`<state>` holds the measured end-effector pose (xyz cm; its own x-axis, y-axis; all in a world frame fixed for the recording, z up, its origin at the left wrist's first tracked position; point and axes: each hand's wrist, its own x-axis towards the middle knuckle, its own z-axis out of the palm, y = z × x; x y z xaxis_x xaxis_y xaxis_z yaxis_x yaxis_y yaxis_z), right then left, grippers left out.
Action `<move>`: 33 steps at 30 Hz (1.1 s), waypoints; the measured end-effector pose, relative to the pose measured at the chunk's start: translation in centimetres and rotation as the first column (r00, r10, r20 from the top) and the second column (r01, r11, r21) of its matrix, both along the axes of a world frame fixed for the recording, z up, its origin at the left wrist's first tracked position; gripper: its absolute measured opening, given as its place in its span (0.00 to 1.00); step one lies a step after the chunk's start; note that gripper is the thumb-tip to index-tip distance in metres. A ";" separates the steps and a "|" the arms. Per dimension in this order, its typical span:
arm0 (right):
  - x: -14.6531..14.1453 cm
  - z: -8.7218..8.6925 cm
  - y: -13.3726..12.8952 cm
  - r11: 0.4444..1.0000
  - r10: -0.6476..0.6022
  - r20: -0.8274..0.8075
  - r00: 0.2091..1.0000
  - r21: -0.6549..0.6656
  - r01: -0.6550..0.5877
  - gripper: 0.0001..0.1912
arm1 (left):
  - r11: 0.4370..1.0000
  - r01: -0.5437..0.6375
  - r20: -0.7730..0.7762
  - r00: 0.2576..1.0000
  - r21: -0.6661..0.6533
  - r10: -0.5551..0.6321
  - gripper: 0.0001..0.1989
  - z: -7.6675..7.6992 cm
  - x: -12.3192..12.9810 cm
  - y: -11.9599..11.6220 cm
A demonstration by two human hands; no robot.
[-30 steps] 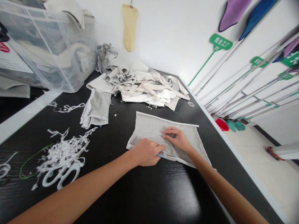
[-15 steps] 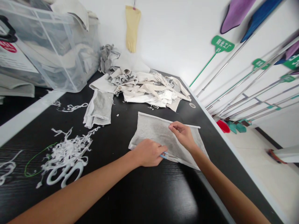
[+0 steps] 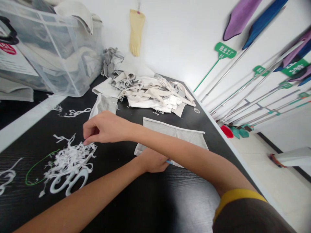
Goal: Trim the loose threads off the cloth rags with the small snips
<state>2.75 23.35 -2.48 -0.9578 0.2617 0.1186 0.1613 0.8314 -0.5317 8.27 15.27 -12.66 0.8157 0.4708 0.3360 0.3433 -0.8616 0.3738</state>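
My left hand (image 3: pixel 153 160) is closed on a small blue tool (image 3: pixel 172 162) at the near edge of a flat grey cloth (image 3: pixel 170 128). Crossing over it, my right hand (image 3: pixel 103 127) is closed, its thumb and fingertips pinched just above the upper right of a heap of white thread scraps (image 3: pixel 70 158); what they hold, if anything, is too small to make out. Scissors with pale handles (image 3: pixel 69 182) lie partly under the heap. My right forearm hides part of the grey cloth.
A pile of grey and white cloth pieces (image 3: pixel 155 94) lies at the back of the black table (image 3: pixel 136 207). At the back left stands a clear plastic bin (image 3: pixel 70 64) of cloth. A folded grey cloth (image 3: pixel 110 104) is behind my right hand. Mops and brooms lean at right.
My right hand has moved left from above the grey cloth to the thread heap, crossing over my left arm. My left hand stays in almost the same place.
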 end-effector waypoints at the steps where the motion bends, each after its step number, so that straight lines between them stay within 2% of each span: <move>1: -0.4 -0.3 -0.2 1.000 0.009 0.013 1.000 -0.018 -0.009 0.06 | 1.000 0.004 0.001 1.000 -0.002 -0.004 0.20 -0.2 0.0 0.0; 3: -0.3 -0.5 -0.8 0.994 0.034 -0.005 0.999 -0.103 -0.034 0.01 | 1.000 0.010 -0.001 1.000 -0.006 -0.010 0.19 -0.6 0.1 0.0; 5: 1.0 -0.1 -1.5 0.982 0.054 -0.021 0.998 -0.180 -0.057 0.13 | 1.000 0.009 -0.005 1.000 -0.008 -0.009 0.20 -0.7 0.2 0.0; 7: 3.2 0.7 -1.9 0.979 0.032 -0.038 0.999 -0.199 -0.039 0.23 | 1.000 -0.003 -0.017 1.000 -0.013 0.003 0.18 -0.5 0.2 0.0; 8: 4.7 1.3 -2.0 0.982 -0.008 -0.056 0.998 -0.189 -0.003 0.23 | 1.000 -0.011 -0.028 1.000 -0.015 0.010 0.16 -0.3 0.2 0.0; 10: 8.3 2.2 -2.1 0.979 -0.147 -0.124 0.981 -0.160 0.127 0.17 | 0.999 -0.026 -0.056 0.998 -0.019 0.025 0.13 0.2 0.2 -0.1; 12: 12.9 2.4 -2.2 0.940 -0.335 -0.196 0.921 -0.134 0.313 0.10 | 0.999 -0.038 -0.077 0.996 -0.015 0.037 0.11 0.7 0.2 -0.1; 14: 17.9 1.7 -2.6 0.847 -0.532 -0.204 0.822 -0.116 0.519 0.09 | 0.999 -0.046 -0.085 0.995 -0.006 0.045 0.10 1.0 0.1 -0.2; 16: 22.8 0.0 -3.5 0.745 -0.666 -0.156 0.729 -0.079 0.663 0.07 | 0.999 -0.047 -0.086 0.995 0.000 0.047 0.09 1.2 0.1 -0.2; 18: 26.9 -2.3 -4.9 0.676 -0.737 -0.085 0.671 -0.068 0.734 0.06 | 0.999 -0.046 -0.090 0.995 0.001 0.046 0.08 1.3 0.1 -0.3; 20: 29.7 -4.4 -6.4 0.655 -0.754 -0.018 0.657 -0.103 0.749 0.08 | 0.999 -0.047 -0.096 0.994 -0.001 0.047 0.08 1.3 0.1 -0.3; 23: 31.4 -6.7 -8.3 0.636 -0.756 0.030 0.654 -0.206 0.744 0.10 | 0.999 -0.051 -0.105 0.993 -0.003 0.050 0.09 1.2 0.2 -0.3; 27: 31.4 -8.1 -9.3 0.599 -0.789 -0.012 0.614 -0.236 0.765 0.12 | 0.999 -0.050 -0.114 0.992 -0.007 0.049 0.10 1.2 0.2 -0.3; 30: 31.4 -8.6 -9.5 0.613 -0.786 -0.049 0.617 -0.198 0.765 0.09 | 0.999 -0.047 -0.114 0.992 -0.011 0.046 0.10 1.1 0.2 -0.3; 33: 31.4 -8.8 -9.7 0.657 -0.753 -0.075 0.653 -0.127 0.743 0.07 | 0.999 -0.043 -0.107 0.993 -0.016 0.041 0.10 1.1 0.2 -0.2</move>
<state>34.14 13.64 -11.27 -0.4141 0.8967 0.1562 0.6459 0.4104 -0.6438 8.44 15.07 -11.58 0.8257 0.5109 0.2392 0.4182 -0.8389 0.3484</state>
